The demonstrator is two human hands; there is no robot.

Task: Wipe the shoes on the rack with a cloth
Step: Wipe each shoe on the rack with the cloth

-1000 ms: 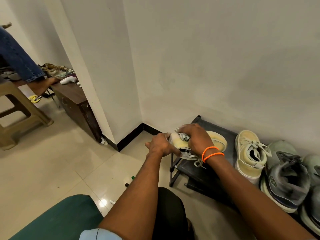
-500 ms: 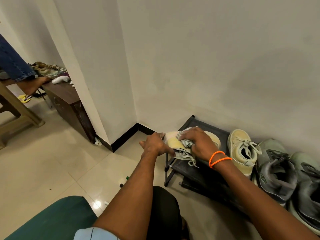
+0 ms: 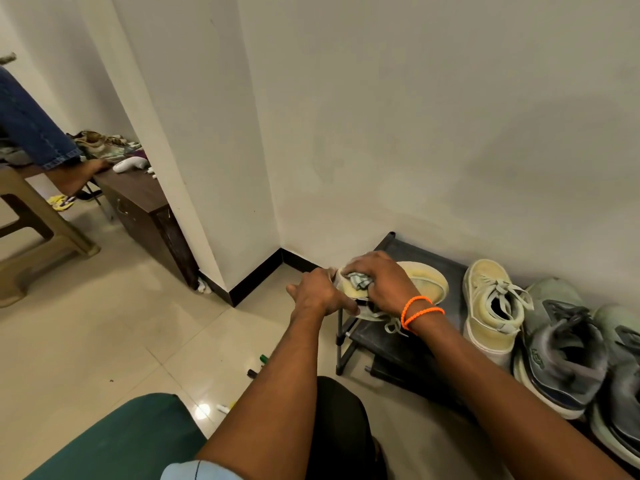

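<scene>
A cream-yellow sneaker [image 3: 424,278] lies at the left end of the black shoe rack [image 3: 394,344]. My left hand [image 3: 320,294] grips its heel end. My right hand [image 3: 382,282], with orange bands at the wrist, presses a crumpled pale cloth [image 3: 358,280] onto the shoe, fingers curled round the cloth. Its matching sneaker [image 3: 491,306] stands upright just to the right on the rack, and grey sneakers [image 3: 568,355] follow at the far right.
A white wall runs behind the rack, with a black skirting corner [image 3: 263,271] to the left. A dark wooden cabinet [image 3: 145,209] and a plastic stool [image 3: 41,230] with another person's foot stand at left. Small items [image 3: 258,365] lie on the tiled floor. A green cushion [image 3: 114,441] is near me.
My right hand with the cloth has shifted slightly back and forth over the shoe's heel end. My left hand has kept its grip. The view has drifted a little.
</scene>
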